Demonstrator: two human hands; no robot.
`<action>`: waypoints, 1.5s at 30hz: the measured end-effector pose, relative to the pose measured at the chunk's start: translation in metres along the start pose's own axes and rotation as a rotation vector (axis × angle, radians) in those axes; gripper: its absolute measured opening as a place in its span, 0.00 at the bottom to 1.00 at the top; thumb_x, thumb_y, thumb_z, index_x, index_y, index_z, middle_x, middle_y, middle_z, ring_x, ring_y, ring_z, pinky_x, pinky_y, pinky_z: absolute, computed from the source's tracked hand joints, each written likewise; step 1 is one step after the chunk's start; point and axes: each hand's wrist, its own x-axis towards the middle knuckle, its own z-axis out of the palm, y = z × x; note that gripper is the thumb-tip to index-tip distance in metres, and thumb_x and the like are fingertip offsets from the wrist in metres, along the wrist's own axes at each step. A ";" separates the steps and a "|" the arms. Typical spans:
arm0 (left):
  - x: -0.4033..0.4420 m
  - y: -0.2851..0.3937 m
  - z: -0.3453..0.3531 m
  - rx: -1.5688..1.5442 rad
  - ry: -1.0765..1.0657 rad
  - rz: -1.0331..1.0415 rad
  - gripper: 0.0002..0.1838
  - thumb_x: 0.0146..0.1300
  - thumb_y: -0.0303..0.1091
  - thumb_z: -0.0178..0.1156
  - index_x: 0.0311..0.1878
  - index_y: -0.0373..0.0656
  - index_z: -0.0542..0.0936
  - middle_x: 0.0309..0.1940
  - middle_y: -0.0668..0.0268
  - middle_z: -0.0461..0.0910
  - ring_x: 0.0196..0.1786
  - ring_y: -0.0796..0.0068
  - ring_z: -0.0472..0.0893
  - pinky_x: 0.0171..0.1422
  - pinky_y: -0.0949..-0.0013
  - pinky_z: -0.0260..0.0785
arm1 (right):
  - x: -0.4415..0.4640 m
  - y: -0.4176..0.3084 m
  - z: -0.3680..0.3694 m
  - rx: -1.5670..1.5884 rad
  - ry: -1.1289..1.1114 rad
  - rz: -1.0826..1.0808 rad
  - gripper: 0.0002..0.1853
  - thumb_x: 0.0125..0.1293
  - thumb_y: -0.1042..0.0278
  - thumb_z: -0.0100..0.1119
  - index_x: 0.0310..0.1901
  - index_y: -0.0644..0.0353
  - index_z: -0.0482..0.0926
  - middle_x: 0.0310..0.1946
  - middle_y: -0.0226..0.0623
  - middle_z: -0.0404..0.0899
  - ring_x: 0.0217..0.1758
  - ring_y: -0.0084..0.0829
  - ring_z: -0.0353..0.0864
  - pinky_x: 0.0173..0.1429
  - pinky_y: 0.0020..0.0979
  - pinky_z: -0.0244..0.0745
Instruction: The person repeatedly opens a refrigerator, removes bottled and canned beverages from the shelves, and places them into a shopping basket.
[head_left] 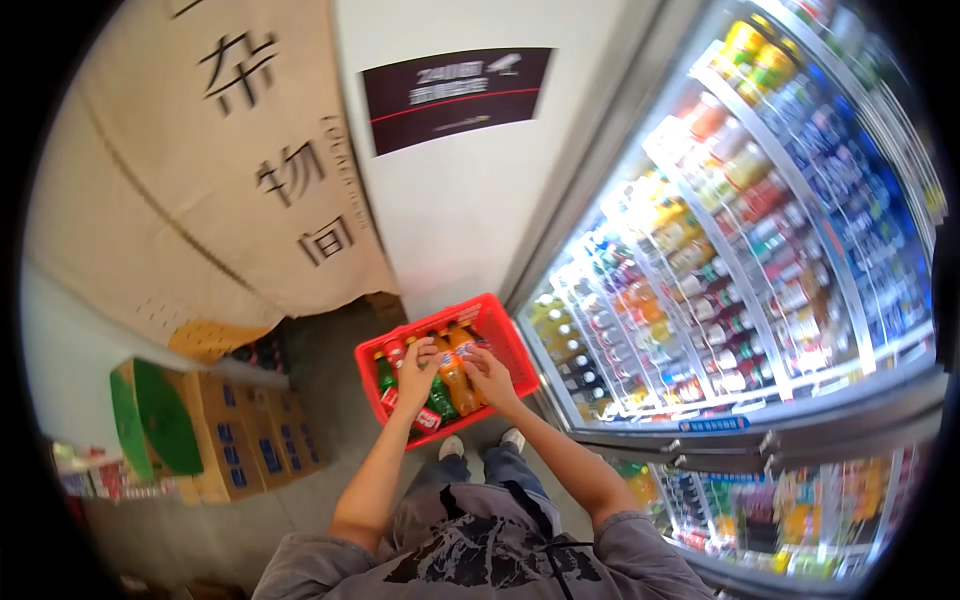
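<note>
Head view: red basket [515,347] sits ahead of the shoes [452,446]. Orange bottles [454,380] and green bottle [439,400] lie side by side inside, presumably so its walls stop rolling. Left hand [418,368] curls above them; right hand [488,375] flanks the orange ones, perhaps steadying. Either grip closed: cannot tell.

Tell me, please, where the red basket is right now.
In the head view, the red basket is near the middle, beyond the person's shoes, left of the drinks fridge, with the left hand and right hand over it.
</note>
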 end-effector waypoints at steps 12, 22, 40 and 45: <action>-0.026 0.137 0.192 -0.097 -0.628 0.259 0.22 0.67 0.30 0.61 0.63 0.39 0.71 0.51 0.64 0.77 0.48 0.79 0.75 0.54 0.74 0.69 | -0.136 -0.143 -0.195 0.061 0.547 -0.251 0.22 0.73 0.68 0.55 0.66 0.60 0.68 0.58 0.38 0.76 0.60 0.24 0.75 0.60 0.27 0.71; -0.188 0.157 0.346 -0.293 -1.095 0.204 0.24 0.67 0.33 0.63 0.64 0.41 0.71 0.54 0.63 0.77 0.51 0.80 0.75 0.54 0.75 0.68 | -0.351 -0.182 -0.275 -0.080 1.061 -0.414 0.20 0.73 0.68 0.56 0.63 0.63 0.71 0.54 0.40 0.78 0.57 0.27 0.76 0.61 0.28 0.71; -0.262 0.135 0.388 -0.250 -1.233 0.089 0.20 0.68 0.34 0.62 0.61 0.41 0.74 0.51 0.65 0.79 0.48 0.80 0.77 0.53 0.76 0.68 | -0.379 -0.166 -0.348 -0.299 1.243 -0.191 0.23 0.77 0.52 0.46 0.49 0.67 0.79 0.41 0.41 0.84 0.49 0.29 0.82 0.54 0.27 0.74; -0.245 0.138 0.387 -0.210 -1.277 0.092 0.18 0.71 0.32 0.58 0.61 0.41 0.73 0.50 0.65 0.79 0.49 0.77 0.78 0.56 0.73 0.69 | -0.366 -0.143 -0.371 -0.186 1.030 -0.296 0.25 0.79 0.49 0.39 0.35 0.64 0.75 0.27 0.31 0.75 0.34 0.23 0.76 0.42 0.25 0.70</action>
